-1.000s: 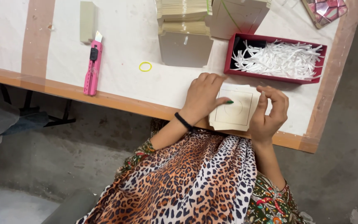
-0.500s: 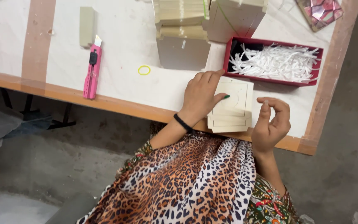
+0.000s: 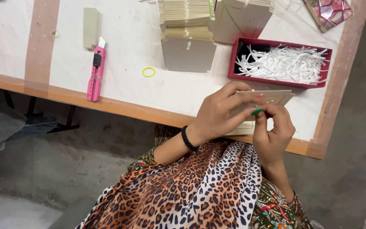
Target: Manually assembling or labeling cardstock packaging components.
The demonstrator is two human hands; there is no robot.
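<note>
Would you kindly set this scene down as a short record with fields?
Left hand: grips a beige card from the left, lifted above the table edge.
Right hand: fingertips pinch at the card's lower edge.
Under the hands: more cards lying flat.
Red tray: filled with white strips, behind the hands.
Card stacks: beside the tray, to its left.
Pink knife: flat on the table, far left, blade out.
Yellow band: loose between knife and stacks.
</note>
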